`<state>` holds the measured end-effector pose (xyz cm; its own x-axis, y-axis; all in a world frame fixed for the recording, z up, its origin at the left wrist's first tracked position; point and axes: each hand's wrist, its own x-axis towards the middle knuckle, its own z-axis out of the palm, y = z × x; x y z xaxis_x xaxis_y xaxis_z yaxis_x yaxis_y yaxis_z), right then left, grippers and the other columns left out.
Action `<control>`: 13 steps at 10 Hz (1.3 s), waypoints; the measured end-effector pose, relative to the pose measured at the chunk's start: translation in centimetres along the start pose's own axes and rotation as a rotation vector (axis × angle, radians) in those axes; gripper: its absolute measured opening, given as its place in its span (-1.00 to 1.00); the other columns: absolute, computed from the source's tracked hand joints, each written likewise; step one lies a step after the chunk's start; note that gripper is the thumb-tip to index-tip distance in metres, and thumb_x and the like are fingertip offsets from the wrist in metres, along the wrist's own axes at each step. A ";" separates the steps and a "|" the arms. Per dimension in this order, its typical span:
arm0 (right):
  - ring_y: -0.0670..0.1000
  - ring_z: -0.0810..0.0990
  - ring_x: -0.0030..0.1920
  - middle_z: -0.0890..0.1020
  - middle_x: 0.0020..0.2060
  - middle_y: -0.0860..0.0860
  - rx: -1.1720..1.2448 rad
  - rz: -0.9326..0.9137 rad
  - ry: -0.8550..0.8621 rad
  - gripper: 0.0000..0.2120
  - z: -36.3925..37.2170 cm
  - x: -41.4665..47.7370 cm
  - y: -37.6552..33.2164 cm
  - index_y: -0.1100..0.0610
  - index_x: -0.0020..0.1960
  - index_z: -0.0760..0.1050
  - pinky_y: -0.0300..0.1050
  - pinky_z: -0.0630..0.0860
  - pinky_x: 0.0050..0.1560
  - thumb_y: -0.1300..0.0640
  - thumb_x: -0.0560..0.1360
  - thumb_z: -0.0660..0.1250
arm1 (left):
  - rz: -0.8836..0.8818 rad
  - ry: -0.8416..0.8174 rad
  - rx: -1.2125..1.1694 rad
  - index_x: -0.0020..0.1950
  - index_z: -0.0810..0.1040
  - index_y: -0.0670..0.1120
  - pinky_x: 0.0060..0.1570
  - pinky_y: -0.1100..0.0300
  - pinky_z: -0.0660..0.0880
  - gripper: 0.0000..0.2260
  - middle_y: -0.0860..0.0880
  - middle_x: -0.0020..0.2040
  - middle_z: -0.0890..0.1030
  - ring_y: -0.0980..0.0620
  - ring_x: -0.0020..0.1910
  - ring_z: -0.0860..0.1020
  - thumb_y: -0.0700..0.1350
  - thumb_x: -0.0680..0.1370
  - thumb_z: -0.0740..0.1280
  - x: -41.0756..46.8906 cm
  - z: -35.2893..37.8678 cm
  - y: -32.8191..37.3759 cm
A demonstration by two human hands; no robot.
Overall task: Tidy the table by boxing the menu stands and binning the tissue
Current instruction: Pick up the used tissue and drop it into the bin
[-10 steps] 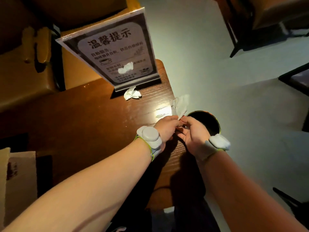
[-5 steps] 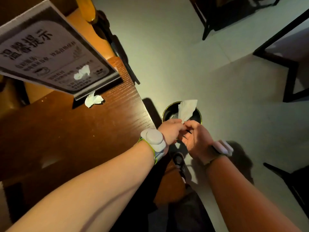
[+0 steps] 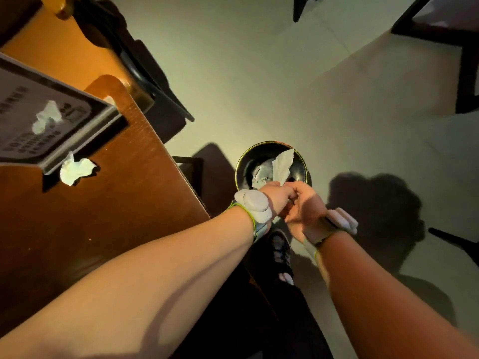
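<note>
My left hand and my right hand are pressed together, both pinching a white tissue that sticks up over the open round black bin on the floor. Crumpled paper lies inside the bin. A second crumpled tissue rests on the brown wooden table at the foot of a tilted acrylic menu stand, which stands at the left edge of the view and mirrors that tissue.
An orange padded seat stands beyond the table. Dark chair and table legs stand at the upper right, another dark leg at the right edge. My shoe is on the pale floor below the bin.
Both hands carried the tissue off the table edge to over the bin. The view swung right, pushing the menu stand and table to the left.
</note>
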<state>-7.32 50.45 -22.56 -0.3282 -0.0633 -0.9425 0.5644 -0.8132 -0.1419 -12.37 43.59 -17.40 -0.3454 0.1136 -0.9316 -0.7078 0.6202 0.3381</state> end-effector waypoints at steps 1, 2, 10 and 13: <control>-0.02 0.54 -0.27 0.53 -0.25 0.06 0.001 -0.074 0.033 -0.82 -0.2 2.0 0.3 0.14 -0.11 0.50 -0.18 0.50 -0.28 0.11 0.52 0.15 | -0.049 0.007 0.030 -0.06 0.46 -0.13 -0.43 0.25 0.30 -0.93 -0.10 -0.24 0.48 -0.03 -0.33 0.44 -0.20 0.56 0.19 2.7 0.9 -0.1; 0.13 0.62 0.00 0.63 0.00 0.17 0.040 -0.074 0.123 -0.64 -0.4 3.9 0.6 0.26 0.14 0.54 -0.04 0.53 -0.08 0.05 0.47 0.22 | -0.095 -0.025 0.020 -0.26 0.38 -0.06 -0.40 0.25 0.28 -0.76 -0.02 -0.32 0.42 0.06 -0.39 0.37 -0.14 0.62 0.15 5.4 1.6 -0.3; 0.03 0.57 -0.11 0.56 -0.02 0.00 0.033 -0.101 0.028 -0.75 -1.5 5.0 0.9 0.12 0.12 0.47 -0.10 0.45 -0.11 0.06 0.49 0.19 | -0.054 -0.045 0.080 -0.26 0.44 -0.05 -0.33 0.26 0.40 -0.78 0.00 -0.29 0.52 0.07 -0.35 0.48 -0.18 0.59 0.23 6.9 -1.1 -0.2; 0.00 0.62 -0.05 0.60 0.00 0.01 -0.098 -0.202 -0.021 -0.78 2.8 -0.7 1.7 0.10 0.16 0.42 -0.06 0.45 0.07 0.09 0.56 0.14 | 0.129 0.068 -0.138 -0.29 0.52 -0.10 -0.47 0.29 0.43 -0.83 -0.18 -0.15 0.59 -0.13 -0.21 0.52 -0.27 0.47 0.25 0.0 -5.4 -0.6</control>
<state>-8.23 47.50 -21.31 -0.4570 0.0819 -0.8857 0.5560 -0.7509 -0.3564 -15.25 39.04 -16.90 -0.4763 0.1297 -0.8696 -0.7313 0.4907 0.4737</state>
